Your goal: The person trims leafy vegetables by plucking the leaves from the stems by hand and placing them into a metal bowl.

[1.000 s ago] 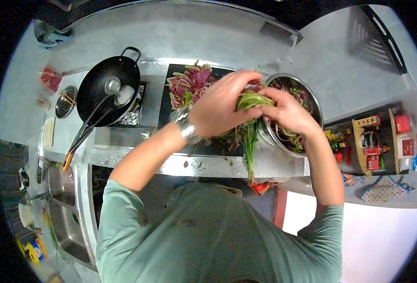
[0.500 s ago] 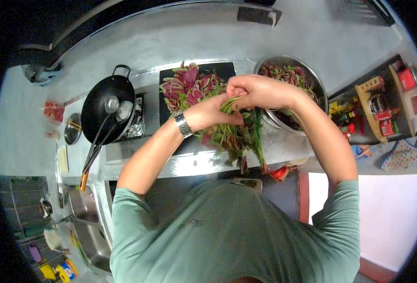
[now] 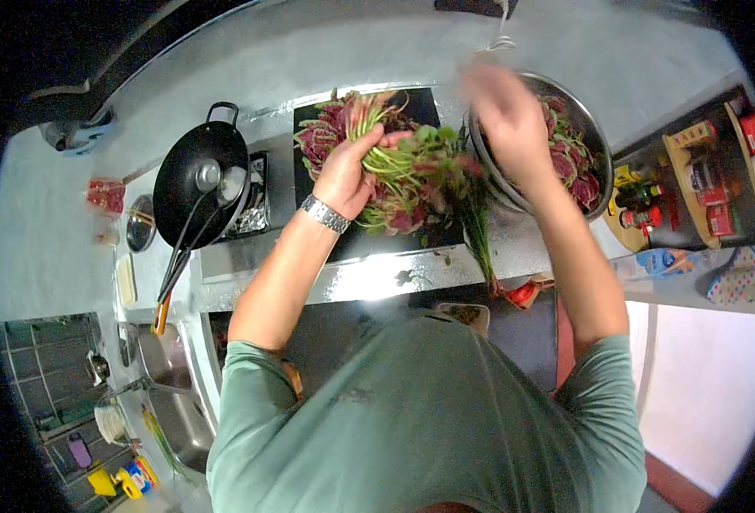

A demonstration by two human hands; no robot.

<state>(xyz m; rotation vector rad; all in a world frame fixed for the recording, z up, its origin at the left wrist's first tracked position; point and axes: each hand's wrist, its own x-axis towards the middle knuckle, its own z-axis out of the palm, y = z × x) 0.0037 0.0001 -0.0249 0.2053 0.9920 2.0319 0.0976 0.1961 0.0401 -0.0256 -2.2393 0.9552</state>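
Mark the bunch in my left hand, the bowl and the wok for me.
Bunch (image 3: 392, 160): head view, on its pale green stems.
Bowl (image 3: 590, 118): head view, on its wall at the upper right.
Wok (image 3: 179, 175): head view, on its dark inside, left of the ladle heads.

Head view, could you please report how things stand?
Left hand closed around leafy green-stemmed bunch. Right hand blurred, above round silver metal bowl, grip unclear. Long thin green stalks beside bowl.

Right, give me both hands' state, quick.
Left hand: closed, holding a bunch of slender green leafy stems.
Right hand: blurred, overlapping the round silver metal bowl in view; open or closed cannot be told.
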